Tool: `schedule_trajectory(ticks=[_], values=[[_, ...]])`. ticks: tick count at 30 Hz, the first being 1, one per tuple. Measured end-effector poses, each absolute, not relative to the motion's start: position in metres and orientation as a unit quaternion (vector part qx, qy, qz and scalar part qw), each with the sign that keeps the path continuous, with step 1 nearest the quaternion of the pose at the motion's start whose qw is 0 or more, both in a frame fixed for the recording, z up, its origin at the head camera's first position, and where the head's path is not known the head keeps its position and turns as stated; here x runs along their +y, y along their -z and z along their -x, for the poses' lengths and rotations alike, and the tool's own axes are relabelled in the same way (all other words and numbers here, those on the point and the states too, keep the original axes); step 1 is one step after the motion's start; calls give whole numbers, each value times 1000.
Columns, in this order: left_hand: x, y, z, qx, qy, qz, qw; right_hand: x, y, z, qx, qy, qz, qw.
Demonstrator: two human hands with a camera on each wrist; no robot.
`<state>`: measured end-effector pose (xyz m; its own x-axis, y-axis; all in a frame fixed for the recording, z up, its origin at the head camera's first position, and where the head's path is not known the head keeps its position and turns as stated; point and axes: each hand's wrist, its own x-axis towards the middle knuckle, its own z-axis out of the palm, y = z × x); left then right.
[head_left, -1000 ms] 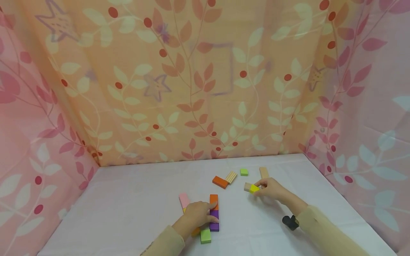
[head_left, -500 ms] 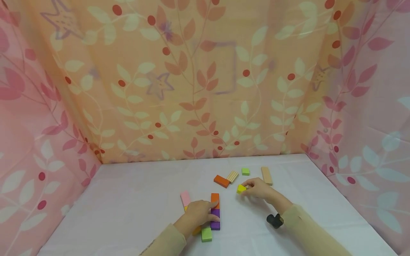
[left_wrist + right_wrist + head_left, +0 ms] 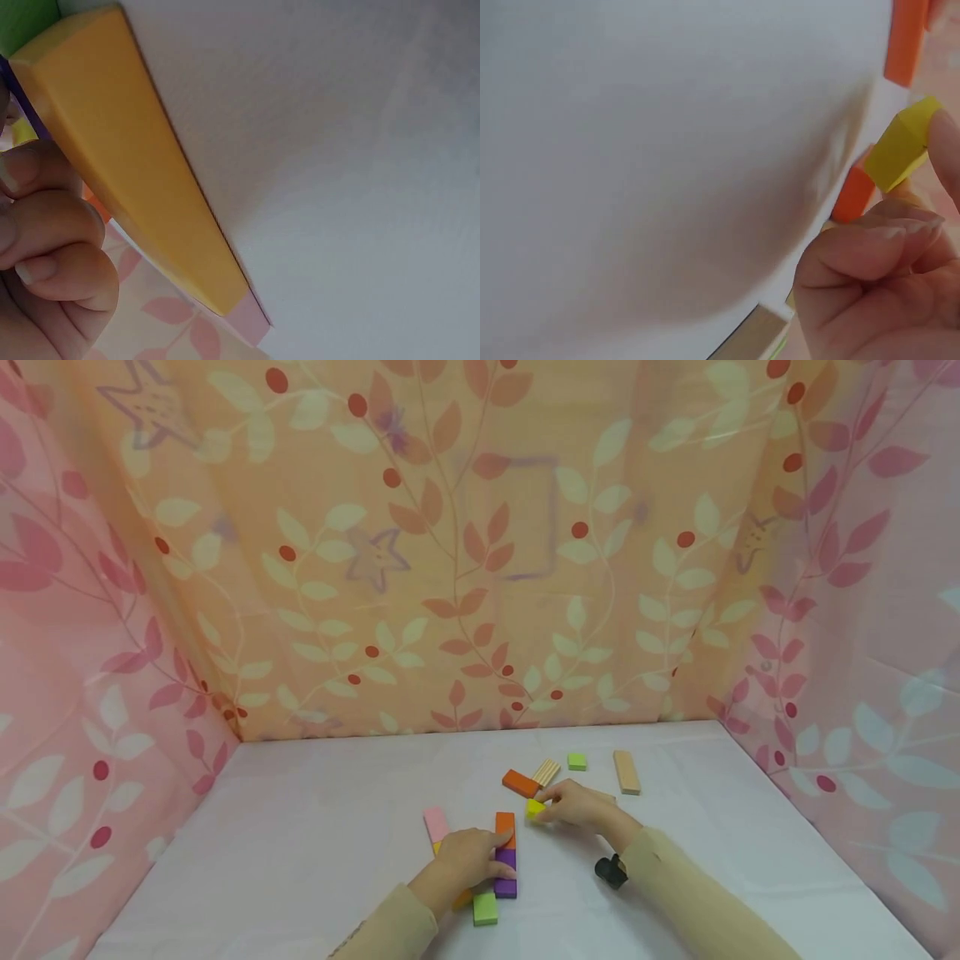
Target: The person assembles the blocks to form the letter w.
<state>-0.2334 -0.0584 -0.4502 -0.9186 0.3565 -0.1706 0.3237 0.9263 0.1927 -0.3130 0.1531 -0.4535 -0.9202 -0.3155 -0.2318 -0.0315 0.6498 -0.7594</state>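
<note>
My right hand (image 3: 581, 804) pinches a small yellow block (image 3: 900, 146) between thumb and fingertips, just in front of an orange block (image 3: 521, 782). Left of it, my left hand (image 3: 467, 857) has its thumb and index finger across another orange block (image 3: 505, 820) and a purple block (image 3: 506, 888), set end to end. The other left fingers (image 3: 56, 217) are curled beside a long yellow-orange block (image 3: 124, 150), mostly hidden under the hand in the head view. A pink block (image 3: 435, 824) joins its far end. A green block (image 3: 485, 910) lies at the near end.
On the white-covered table (image 3: 322, 827), a striped wooden block (image 3: 547, 772) touches the rear orange block. Behind are a small green block (image 3: 577, 762) and a plain wooden block (image 3: 627, 772). Patterned cloth (image 3: 450, 568) encloses the back and sides.
My right hand has moved left with the yellow block, from near the plain wooden block to the rear orange block. My left hand stays in place.
</note>
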Motion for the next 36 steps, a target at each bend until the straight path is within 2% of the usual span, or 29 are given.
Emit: schedule_trajectory(ticks=[6, 21, 36], values=[[-58, 452, 234, 975, -89, -174, 103, 139, 456, 320, 896, 395, 107, 175], [-59, 453, 234, 976, -87, -171, 102, 124, 462, 337, 910, 373, 122, 129], [-59, 452, 235, 975, -92, -173, 107, 123, 462, 333, 907, 377, 127, 140]])
